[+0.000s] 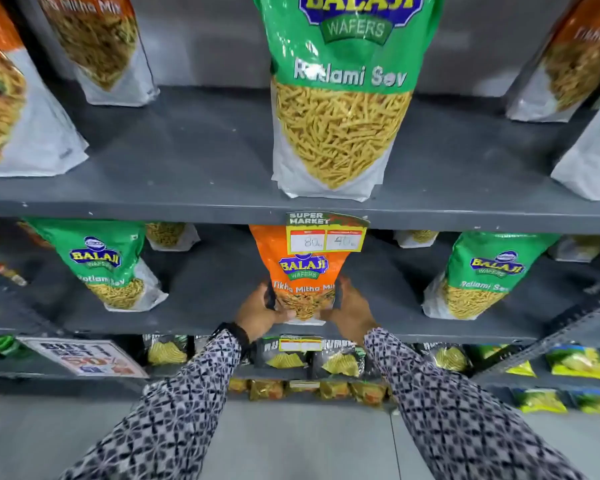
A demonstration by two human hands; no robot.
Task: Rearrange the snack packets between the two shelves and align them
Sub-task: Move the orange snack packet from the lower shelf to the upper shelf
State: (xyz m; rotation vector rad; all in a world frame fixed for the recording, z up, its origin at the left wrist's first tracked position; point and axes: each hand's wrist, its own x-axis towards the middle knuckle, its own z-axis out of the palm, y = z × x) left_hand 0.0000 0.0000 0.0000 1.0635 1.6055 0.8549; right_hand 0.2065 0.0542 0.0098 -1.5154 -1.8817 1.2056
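Grey metal shelves fill your view, the upper shelf point(194, 202) carrying a green Ratlami Sev packet point(340, 109) upright at its centre with orange packets off to both sides, and the lower shelf point(201, 292) showing green packets left and right. Dead centre on that lower shelf stands the orange Tikha Mitha Mix packet point(303, 271), its top tucked behind a hanging price tag point(326, 233), and you've got it from both sides: your left hand point(258, 311) and right hand point(352, 313) each in a closed grip on its lower edges.
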